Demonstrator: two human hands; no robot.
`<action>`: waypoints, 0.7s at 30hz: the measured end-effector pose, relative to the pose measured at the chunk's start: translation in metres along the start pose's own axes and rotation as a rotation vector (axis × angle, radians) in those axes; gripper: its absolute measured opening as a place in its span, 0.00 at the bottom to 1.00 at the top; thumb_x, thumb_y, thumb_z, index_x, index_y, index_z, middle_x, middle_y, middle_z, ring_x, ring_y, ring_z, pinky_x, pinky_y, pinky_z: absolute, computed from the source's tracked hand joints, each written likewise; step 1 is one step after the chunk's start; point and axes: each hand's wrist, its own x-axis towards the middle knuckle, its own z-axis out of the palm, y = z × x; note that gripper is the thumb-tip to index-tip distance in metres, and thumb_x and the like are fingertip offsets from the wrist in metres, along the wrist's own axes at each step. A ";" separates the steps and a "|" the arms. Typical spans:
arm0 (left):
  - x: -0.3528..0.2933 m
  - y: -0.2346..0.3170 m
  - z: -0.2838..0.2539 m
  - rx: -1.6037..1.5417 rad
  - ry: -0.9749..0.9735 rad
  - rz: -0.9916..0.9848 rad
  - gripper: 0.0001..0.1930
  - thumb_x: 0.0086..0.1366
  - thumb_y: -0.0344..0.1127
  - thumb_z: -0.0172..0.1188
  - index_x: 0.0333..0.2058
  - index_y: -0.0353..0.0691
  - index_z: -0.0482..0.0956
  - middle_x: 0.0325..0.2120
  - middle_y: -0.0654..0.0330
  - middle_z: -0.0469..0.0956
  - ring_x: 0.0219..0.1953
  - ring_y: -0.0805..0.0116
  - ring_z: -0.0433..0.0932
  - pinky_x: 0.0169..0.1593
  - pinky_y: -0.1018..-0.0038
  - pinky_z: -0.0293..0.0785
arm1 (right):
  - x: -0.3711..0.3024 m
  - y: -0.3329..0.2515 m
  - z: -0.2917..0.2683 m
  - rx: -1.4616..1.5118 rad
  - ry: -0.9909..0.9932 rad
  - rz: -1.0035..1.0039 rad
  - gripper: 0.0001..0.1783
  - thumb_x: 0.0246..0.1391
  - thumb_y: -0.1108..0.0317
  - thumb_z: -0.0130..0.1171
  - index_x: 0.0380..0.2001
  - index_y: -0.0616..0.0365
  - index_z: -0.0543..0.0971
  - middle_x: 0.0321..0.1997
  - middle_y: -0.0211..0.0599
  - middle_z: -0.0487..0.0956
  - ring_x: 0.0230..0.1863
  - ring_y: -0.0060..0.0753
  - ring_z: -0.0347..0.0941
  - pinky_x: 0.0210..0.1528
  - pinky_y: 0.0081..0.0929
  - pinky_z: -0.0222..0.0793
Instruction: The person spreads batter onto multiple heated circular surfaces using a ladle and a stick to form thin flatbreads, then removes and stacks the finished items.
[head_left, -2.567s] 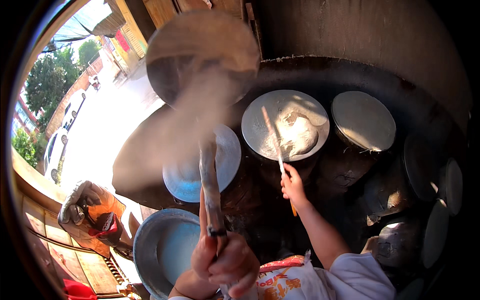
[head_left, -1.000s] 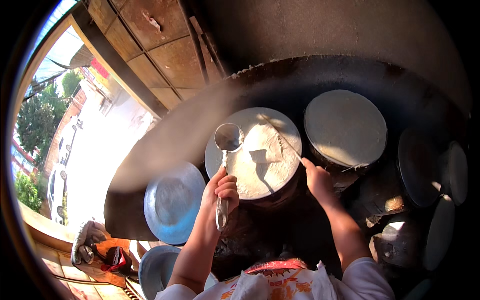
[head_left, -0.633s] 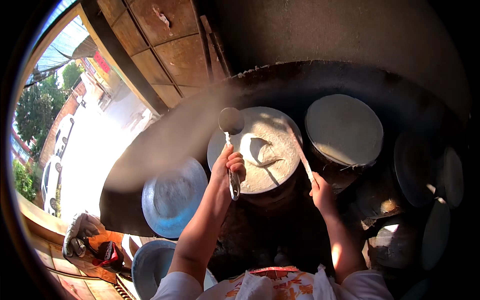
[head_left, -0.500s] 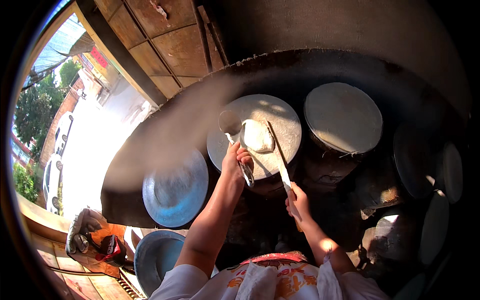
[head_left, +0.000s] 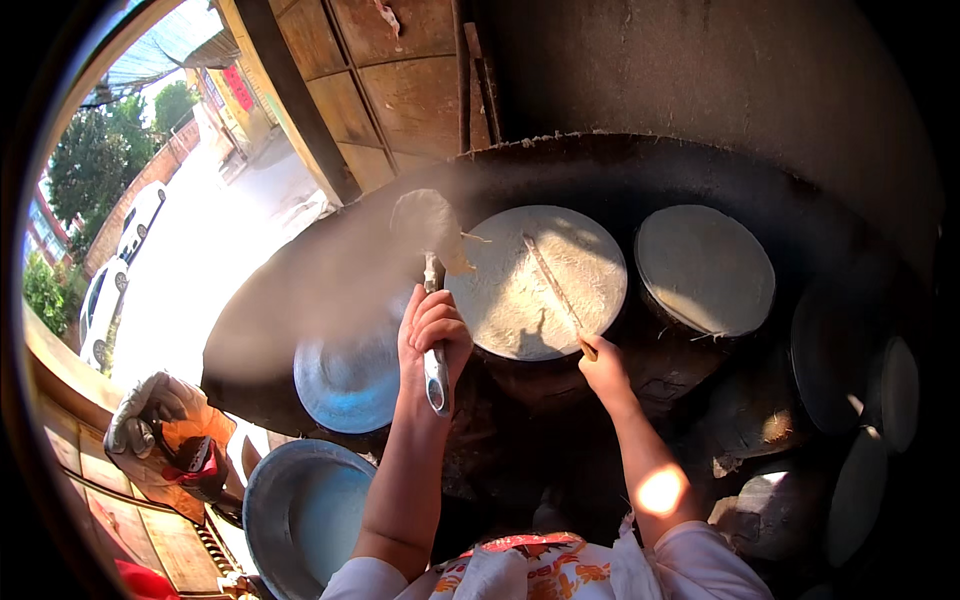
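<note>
My left hand [head_left: 437,335] is closed round the handle of a ladle [head_left: 437,378]. At its upper end is a pale, ragged-edged mass [head_left: 430,225], partly blurred, over the left edge of the middle round griddle [head_left: 530,356]; where ladle bowl and mass divide I cannot tell. A thin, uneven layer of pale batter [head_left: 500,310] covers the griddle's top. In my right hand [head_left: 605,370], closed at the griddle's near right edge, is a thin wooden stick [head_left: 555,282], its coated length slanting across the layer.
A second pale-covered griddle [head_left: 705,270] stands to the right, a bluish round one [head_left: 345,385] to the left. Nearer left is a metal basin [head_left: 265,520] holding whitish liquid. Beside it lie grey gloves [head_left: 150,410]. Steam drifts over the left side. Several round discs lean at the far right.
The white lump has left the griddle's middle, and a pale mass shows at the ladle's end. My left hand has turned the ladle upright and moved left. The stick still lies over the griddle.
</note>
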 end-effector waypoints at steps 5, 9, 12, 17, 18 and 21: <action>-0.037 0.046 0.050 0.151 -0.034 -0.008 0.20 0.68 0.40 0.41 0.15 0.43 0.58 0.06 0.68 0.56 0.06 0.78 0.59 0.13 0.81 0.61 | 0.002 -0.089 0.007 0.005 -0.164 0.072 0.21 0.40 0.78 0.53 0.42 0.57 0.77 0.42 0.45 0.78 0.46 0.37 0.75 0.48 0.26 0.67; -0.065 0.094 0.041 0.136 0.067 0.018 0.19 0.67 0.39 0.42 0.15 0.43 0.58 0.06 0.68 0.56 0.07 0.78 0.58 0.14 0.82 0.61 | -0.010 -0.076 0.005 -0.044 -0.176 0.091 0.21 0.40 0.79 0.51 0.42 0.60 0.77 0.41 0.46 0.78 0.44 0.37 0.75 0.46 0.26 0.69; -0.080 0.127 0.018 0.108 0.156 -0.013 0.20 0.67 0.40 0.43 0.15 0.43 0.58 0.08 0.67 0.56 0.08 0.78 0.58 0.15 0.82 0.59 | -0.026 -0.080 -0.001 0.001 -0.176 0.020 0.22 0.38 0.80 0.51 0.42 0.60 0.77 0.40 0.46 0.78 0.42 0.39 0.76 0.44 0.27 0.70; -0.115 0.153 -0.010 0.187 0.344 -0.018 0.23 0.66 0.44 0.48 0.13 0.44 0.58 0.07 0.69 0.54 0.08 0.78 0.55 0.14 0.82 0.56 | -0.075 -0.074 0.032 0.358 -0.086 0.120 0.21 0.34 0.85 0.54 0.39 0.70 0.76 0.29 0.39 0.79 0.31 0.21 0.73 0.35 0.15 0.66; -0.111 0.161 -0.023 0.130 0.408 -0.020 0.23 0.66 0.46 0.47 0.14 0.44 0.58 0.07 0.69 0.55 0.08 0.78 0.55 0.15 0.81 0.57 | -0.092 -0.089 0.048 0.282 -0.198 0.178 0.22 0.37 0.81 0.55 0.42 0.66 0.77 0.28 0.35 0.78 0.27 0.17 0.70 0.33 0.13 0.65; -0.105 0.174 -0.026 0.126 0.390 0.023 0.24 0.66 0.49 0.44 0.14 0.44 0.58 0.07 0.69 0.54 0.08 0.78 0.55 0.16 0.81 0.58 | -0.065 -0.141 0.111 0.588 -0.231 0.403 0.22 0.40 0.79 0.55 0.44 0.63 0.76 0.29 0.33 0.74 0.20 0.19 0.68 0.14 0.17 0.65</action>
